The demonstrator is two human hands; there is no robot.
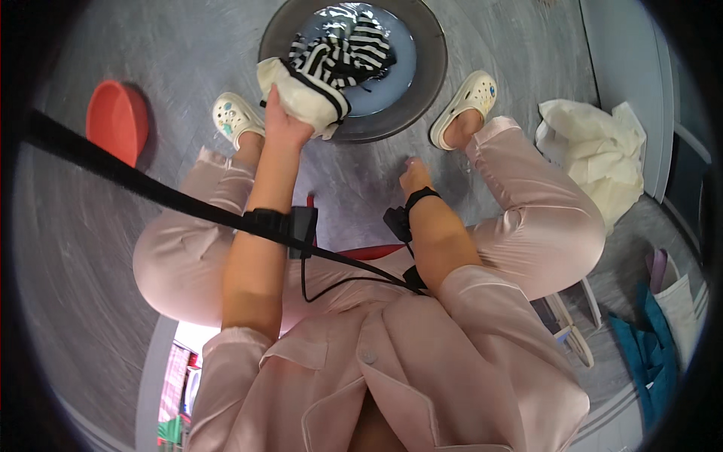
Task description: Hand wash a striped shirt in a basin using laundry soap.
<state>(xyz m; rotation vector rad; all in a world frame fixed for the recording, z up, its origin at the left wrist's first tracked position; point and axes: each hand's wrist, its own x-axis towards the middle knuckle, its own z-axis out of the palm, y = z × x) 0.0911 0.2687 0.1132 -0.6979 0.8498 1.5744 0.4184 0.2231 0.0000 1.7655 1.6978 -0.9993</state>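
My left hand (288,124) is closed on a cream cloth with black trim (309,99), holding it over the near left rim of a round grey basin (407,113). In the basin, a black-and-white striped garment (354,49) lies bunched in bluish water. The cream cloth touches the striped fabric; I cannot tell whether they are one piece. Lower and to the right, my right hand (413,175) hangs between my knees, apart from the basin. Its fingers curl in, and whatever they hold, if anything, is hidden. Each forearm wears a black strap with a small box.
A red plastic tub (117,122) stands on the grey floor at left. Cream fabric (595,154) lies in a heap at right, by a pale panel. Farther down are teal cloth (651,354) and a white hanger-like piece (572,331). A black strap crosses the left side.
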